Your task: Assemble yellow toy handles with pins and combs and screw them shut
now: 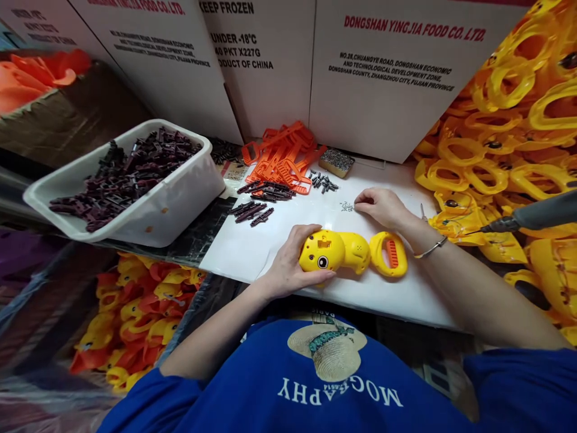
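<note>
My left hand (295, 261) is wrapped around the head of a yellow duck-shaped toy gun (356, 252), which lies on its side on the white worktop. The toy has a painted eye, a rectangular slot in its head and a looped handle with an orange ridged insert. Beyond it, my right hand (381, 206) has its thumb and fingers pinched together at the edge of a small pile of tiny screws (347, 207). Whatever may be between those fingertips is hidden. A bracelet circles the right wrist.
Dark parts fill a white tub (180, 192). Orange plastic pieces (286, 153), loose dark parts (252, 213), small dark pins (323, 182) and a box of metal bits (336, 162) lie behind. A screwdriver (536, 216) juts in at right, before heaped yellow shells (491, 150). Cartons (270, 96) form the back.
</note>
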`<state>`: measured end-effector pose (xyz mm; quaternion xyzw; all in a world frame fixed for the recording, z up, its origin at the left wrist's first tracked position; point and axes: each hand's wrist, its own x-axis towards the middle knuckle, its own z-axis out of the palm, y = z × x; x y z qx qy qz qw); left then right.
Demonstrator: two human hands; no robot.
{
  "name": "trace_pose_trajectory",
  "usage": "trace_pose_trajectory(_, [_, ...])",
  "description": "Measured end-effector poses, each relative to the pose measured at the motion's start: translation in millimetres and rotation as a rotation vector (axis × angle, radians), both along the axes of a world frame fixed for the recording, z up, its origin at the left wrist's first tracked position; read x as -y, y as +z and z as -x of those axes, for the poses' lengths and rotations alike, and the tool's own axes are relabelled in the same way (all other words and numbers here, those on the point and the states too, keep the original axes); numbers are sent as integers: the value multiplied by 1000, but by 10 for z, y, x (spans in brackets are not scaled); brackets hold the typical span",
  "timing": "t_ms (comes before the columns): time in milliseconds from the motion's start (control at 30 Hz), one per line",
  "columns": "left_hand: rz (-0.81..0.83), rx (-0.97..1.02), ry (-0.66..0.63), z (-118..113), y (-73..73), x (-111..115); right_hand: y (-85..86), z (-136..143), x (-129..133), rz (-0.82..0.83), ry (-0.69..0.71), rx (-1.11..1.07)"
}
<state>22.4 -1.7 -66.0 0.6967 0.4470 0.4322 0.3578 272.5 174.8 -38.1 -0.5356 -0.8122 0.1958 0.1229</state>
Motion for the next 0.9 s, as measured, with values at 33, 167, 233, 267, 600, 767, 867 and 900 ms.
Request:
trace_pose_trajectory(33, [0, -2, 2, 1, -2, 0, -23, 7, 1, -3, 18, 16])
trace_pose_trajectory(167, [-6, -17, 2, 9, -5, 2, -37, 32, -2, -15, 101, 85])
trace_pose_trajectory(233, [-5, -21, 3, 12, -3, 4, -21, 14, -6, -22, 140, 116])
trace_pose_trajectory(267, [-2, -22, 5, 12, -3, 4, -12, -3, -5, -26, 151, 128])
trace_pose_trajectory(600, [-23, -9, 2, 8, -18, 2, -10, -48, 42, -116, 183, 115])
trace_pose_trajectory(767, [1, -16, 7, 11, -3, 6, -37, 6, 4, -155, 238, 110])
trace_pose_trajectory(867, [5, -20, 6, 15, -2, 4, -33, 17, -6, -163, 268, 128])
trace_pose_trajectory(900, [4, -22, 5, 16, -3, 3, -30, 17, -8, -164, 277, 137])
